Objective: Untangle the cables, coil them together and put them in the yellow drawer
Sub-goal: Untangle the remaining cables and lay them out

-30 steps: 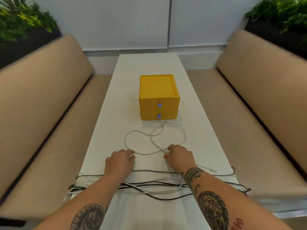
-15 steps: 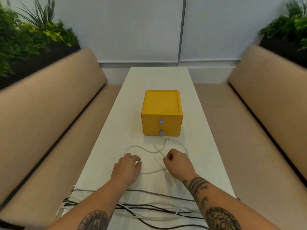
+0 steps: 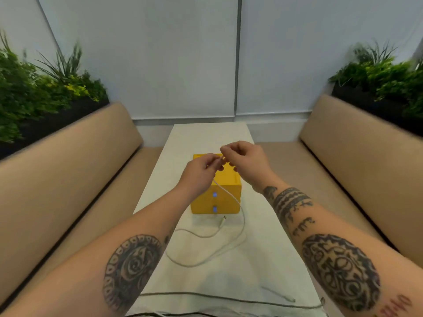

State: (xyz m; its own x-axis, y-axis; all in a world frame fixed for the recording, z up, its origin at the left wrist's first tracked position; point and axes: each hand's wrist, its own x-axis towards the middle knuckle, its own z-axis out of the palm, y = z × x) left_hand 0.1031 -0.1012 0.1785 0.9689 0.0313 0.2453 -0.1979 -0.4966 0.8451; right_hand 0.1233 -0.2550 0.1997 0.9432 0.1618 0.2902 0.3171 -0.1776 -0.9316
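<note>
Left hand [image 3: 202, 171] and right hand [image 3: 246, 161] have lifted from the bench [image 3: 206, 138], pinching one white cable [image 3: 229, 196] end between them; the rest trails below. Untangling looks begun, coiling not.

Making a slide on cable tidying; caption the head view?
Left hand and right hand pinch a white cable over the yellow drawer unit.

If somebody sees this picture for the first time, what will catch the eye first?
First come the two hands in the air at the centre: the left hand and the right hand pinch a white cable between them. Just below them stands the yellow drawer box, both drawers closed, in the middle of the white table. The cable hangs across its front and loops on the table before it.
</note>
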